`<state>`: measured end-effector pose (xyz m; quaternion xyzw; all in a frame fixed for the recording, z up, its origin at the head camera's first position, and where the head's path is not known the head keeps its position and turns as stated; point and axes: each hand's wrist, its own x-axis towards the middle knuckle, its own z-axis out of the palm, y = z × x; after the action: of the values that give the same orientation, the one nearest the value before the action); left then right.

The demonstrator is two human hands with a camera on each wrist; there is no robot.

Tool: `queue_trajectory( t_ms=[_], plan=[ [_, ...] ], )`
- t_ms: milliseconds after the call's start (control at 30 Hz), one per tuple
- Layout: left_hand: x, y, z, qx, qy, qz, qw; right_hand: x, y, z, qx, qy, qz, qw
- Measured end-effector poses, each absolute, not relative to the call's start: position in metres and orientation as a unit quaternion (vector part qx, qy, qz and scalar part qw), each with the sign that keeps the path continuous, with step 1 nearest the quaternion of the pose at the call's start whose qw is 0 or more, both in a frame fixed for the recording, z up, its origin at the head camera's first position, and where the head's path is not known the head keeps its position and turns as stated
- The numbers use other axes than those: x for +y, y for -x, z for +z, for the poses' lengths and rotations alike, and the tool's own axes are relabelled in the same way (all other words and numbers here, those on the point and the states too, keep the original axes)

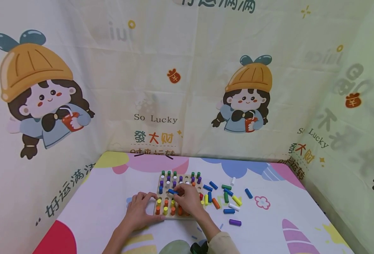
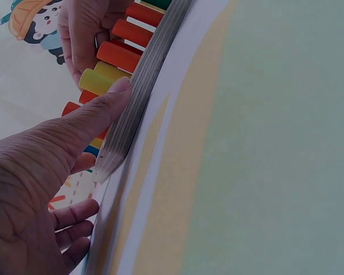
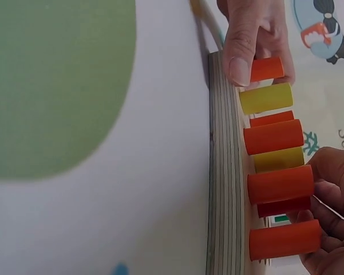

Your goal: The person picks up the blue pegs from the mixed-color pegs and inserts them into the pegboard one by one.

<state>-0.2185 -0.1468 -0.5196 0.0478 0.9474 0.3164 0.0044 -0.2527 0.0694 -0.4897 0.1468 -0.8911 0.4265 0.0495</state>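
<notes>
A wooden pegboard [image 1: 171, 217] with rows of coloured pegs lies on the table. My left hand [image 1: 139, 208] grips its left side, thumb at the near edge and index finger farther back. In the left wrist view the thumb presses against the board's layered edge [image 2: 138, 91], beside a yellow peg [image 2: 96, 82]. Over the middle rows, my right hand [image 1: 188, 199] pinches a blue peg [image 1: 171, 191], tilted sideways between thumb and fingers. Orange pegs [image 3: 280, 184] stand along the near row in the right wrist view; there the blue peg is hidden.
Loose pegs lie right of the board, among them a purple peg [image 1: 235, 222], an orange peg [image 1: 216, 203], a white peg [image 1: 233, 181] and several blue ones. A patterned cloth [image 1: 110, 197] covers the table. Printed curtains [image 1: 193, 106] stand behind and at both sides.
</notes>
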Motion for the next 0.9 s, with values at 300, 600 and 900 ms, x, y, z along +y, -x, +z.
queue_trajectory(
  t_ms=[300,600,900],
  plan=[
    [-0.148,0.219,-0.518,0.947,-0.054,0.317,0.003,0.064,0.260,-0.486,-0.899,-0.132,0.417,0.018],
    [-0.148,0.220,-0.519,0.949,-0.049,0.313,0.005,0.061,0.265,-0.484,-0.907,-0.131,0.400,-0.002],
    [-0.148,0.219,-0.520,0.948,-0.051,0.313,0.000,0.054,0.270,-0.478,-0.910,-0.134,0.392,0.002]
  ],
)
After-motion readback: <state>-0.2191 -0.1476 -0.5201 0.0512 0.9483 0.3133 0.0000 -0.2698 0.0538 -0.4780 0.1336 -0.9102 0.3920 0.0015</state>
